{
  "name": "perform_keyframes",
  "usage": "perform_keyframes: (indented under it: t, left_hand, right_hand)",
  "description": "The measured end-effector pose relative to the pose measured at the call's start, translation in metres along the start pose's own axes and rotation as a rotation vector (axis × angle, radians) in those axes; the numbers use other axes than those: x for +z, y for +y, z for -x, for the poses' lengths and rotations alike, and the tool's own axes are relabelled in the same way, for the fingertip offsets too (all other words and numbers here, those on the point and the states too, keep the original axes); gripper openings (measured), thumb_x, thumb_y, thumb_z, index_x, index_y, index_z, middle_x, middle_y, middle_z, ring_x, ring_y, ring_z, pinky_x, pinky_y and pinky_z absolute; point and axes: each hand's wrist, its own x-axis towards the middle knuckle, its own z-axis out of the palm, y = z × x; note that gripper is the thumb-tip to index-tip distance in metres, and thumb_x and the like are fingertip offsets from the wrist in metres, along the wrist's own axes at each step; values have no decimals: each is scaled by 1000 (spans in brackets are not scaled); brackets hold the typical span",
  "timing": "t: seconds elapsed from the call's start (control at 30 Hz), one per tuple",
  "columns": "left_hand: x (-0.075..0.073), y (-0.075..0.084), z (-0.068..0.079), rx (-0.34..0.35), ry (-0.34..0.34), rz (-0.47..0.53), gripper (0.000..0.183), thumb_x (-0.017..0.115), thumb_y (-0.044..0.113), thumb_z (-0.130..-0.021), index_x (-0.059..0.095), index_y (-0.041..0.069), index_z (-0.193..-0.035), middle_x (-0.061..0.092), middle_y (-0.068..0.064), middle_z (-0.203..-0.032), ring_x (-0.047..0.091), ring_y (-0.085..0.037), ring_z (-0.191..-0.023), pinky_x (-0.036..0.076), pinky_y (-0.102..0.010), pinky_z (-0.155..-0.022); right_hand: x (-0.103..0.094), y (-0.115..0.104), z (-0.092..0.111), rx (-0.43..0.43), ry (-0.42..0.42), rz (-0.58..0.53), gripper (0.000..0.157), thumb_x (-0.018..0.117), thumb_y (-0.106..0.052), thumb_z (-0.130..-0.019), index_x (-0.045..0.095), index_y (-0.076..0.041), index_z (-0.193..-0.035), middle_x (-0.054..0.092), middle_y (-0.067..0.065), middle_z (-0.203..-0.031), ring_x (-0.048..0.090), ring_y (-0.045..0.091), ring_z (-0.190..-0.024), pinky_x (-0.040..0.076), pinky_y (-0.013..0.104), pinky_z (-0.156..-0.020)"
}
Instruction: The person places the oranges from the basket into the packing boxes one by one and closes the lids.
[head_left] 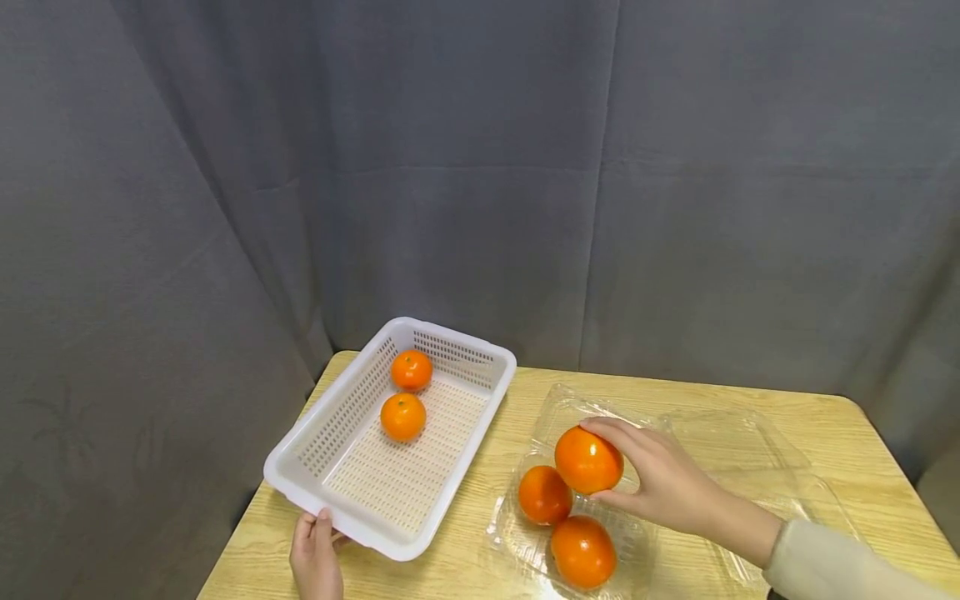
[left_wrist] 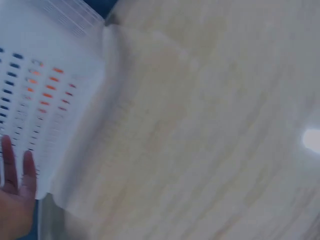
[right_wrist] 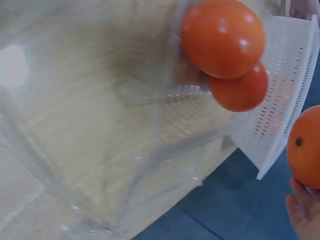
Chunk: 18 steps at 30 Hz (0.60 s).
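Observation:
My right hand (head_left: pixel 667 487) grips an orange (head_left: pixel 588 460) between thumb and fingers, above a clear plastic clamshell box (head_left: pixel 633 554). Two more oranges, one nearer the basket (head_left: pixel 544 495) and one at the front (head_left: pixel 583 552), sit in that box. With the thumb over the rim and fingers below, my left hand (head_left: pixel 317 557) holds the near end of a white slotted basket (head_left: pixel 386 492). Inside the basket lie two oranges, a rear one (head_left: pixel 411 370) and a front one (head_left: pixel 402 417). The left wrist view shows fingers against the basket's outer wall (left_wrist: pixel 75 115).
The clamshell's transparent lid (head_left: pixel 738 437) lies open to the right, partly under my right forearm. A light wooden table (head_left: pixel 862 467) carries everything. Grey curtains (head_left: pixel 465 167) hang behind it and on the left.

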Motion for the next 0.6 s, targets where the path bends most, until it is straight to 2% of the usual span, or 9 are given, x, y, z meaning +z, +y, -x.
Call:
perform_keyframes:
  t: [0.13, 0.27, 0.37, 0.6]
  left_hand:
    - [3, 10, -1, -75, -1, -109, 19, 41, 11, -105, 48, -4, -114, 63, 9, -87, 58, -3, -74, 52, -20, -63]
    - [4, 21, -1, -127, -27, -216, 33, 35, 14, -105, 37, -12, -126, 62, -11, -104, 56, -2, -76, 51, -23, -64]
    - [5, 27, -1, -147, -48, -288, 40, 33, 16, -105, 31, -14, -132, 54, -25, -117, 54, -2, -78, 50, -23, -64]
    - [5, 34, -2, -187, -85, -398, 53, 46, 23, -104, 25, -12, -138, 41, -20, -122, 48, -6, -82, 46, -23, -65]
  right_hand:
    - [4, 3, 16, 12, 8, 0, 85, 91, -41, -68, 52, -20, -140, 56, -1, -137, 62, 26, -113, 54, 52, -88]
    - [10, 7, 33, 24, 14, 11, 85, 91, -42, -66, 53, -19, -139, 57, -2, -136, 62, 23, -112, 56, 47, -85]
    - [14, 9, 44, 37, 7, 29, 84, 90, -45, -66, 54, -20, -138, 57, -3, -136, 63, 22, -111, 56, 46, -84]
    - [21, 15, 66, 84, -8, 45, 84, 91, -44, -65, 55, -17, -137, 58, 0, -134, 64, 24, -108, 56, 49, -81]
